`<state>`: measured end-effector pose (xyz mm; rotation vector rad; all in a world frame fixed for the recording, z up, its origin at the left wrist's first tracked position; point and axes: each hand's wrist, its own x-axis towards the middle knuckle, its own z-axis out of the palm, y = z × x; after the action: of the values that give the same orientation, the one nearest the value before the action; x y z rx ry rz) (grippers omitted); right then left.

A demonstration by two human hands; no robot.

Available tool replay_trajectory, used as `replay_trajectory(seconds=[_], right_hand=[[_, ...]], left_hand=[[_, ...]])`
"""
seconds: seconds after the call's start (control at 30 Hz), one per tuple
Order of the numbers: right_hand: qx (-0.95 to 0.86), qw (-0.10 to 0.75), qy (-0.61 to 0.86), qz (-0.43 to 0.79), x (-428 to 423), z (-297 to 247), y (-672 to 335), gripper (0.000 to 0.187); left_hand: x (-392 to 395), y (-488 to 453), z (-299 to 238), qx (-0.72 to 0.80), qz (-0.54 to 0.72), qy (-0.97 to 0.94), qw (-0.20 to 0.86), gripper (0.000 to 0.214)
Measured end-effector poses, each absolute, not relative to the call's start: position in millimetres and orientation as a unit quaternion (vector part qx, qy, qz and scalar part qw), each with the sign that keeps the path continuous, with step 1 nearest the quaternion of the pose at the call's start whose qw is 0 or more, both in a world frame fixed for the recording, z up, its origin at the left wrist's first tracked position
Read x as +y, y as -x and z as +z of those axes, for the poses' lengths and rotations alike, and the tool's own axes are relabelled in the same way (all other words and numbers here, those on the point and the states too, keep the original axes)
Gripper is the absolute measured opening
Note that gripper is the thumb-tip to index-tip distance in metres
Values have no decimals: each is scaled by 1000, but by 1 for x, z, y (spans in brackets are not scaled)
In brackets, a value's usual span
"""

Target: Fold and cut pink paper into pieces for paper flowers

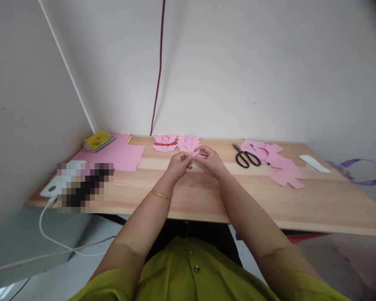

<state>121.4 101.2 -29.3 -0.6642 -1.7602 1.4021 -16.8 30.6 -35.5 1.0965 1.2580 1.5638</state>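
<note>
Over the middle of the wooden table [200,196], my two hands meet around a small folded piece of pink paper [196,154]. My left hand [179,164] pinches it from the left, fingertips pressed together. From the right, my right hand [210,161] grips the same piece between thumb and fingers. Part of the paper is hidden by the fingers. Just behind the hands lie two pink paper cut-outs: one with a red band [165,143], and a plain creased one [189,143].
Black-handled scissors [246,156] lie to the right, beside pink paper scraps [288,171] and a marker [253,147]. Farther right is a white strip [314,163]. Pink sheets [122,156], a yellow packet [98,141] and a white device [53,186] with a cable are at left.
</note>
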Motion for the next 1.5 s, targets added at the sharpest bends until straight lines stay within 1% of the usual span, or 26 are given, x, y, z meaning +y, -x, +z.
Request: replay_trajectory(seconds=[0.23,0.4,0.5,0.6,0.77,1.0,1.2,1.3,1.43,1.5], right_hand=[[-692,393,288,532,97,-25,-120,34],[-676,373,290,566,97,-26,-120,36],[-669,365,285,581,99,-28,-120,30],[-676,366,295,567,99,-30,-119,27],[-679,364,320,551,100,-31,-119,29],[-688,370,315,540,100,-32,-119,26],[-736,363,321,473,100,-29,-121,33],[-738,355,328,470,100,-28,-121,36],[-711,364,301,521,100,-31,-119,26],[-703,372,297,528,101,-32,-119,24]], left_hand=[[31,19,-37,517,594,-476,392,22],[32,20,-40,521,589,-477,394,22],[33,20,-41,518,595,-480,382,21],[33,20,-41,521,594,-487,372,18],[32,20,-41,519,592,-491,373,11],[32,20,-41,534,571,-494,381,9],[35,24,-46,532,576,-491,380,9],[35,23,-47,532,578,-488,380,9],[35,21,-46,532,581,-482,384,10],[34,20,-44,530,578,-487,384,12]])
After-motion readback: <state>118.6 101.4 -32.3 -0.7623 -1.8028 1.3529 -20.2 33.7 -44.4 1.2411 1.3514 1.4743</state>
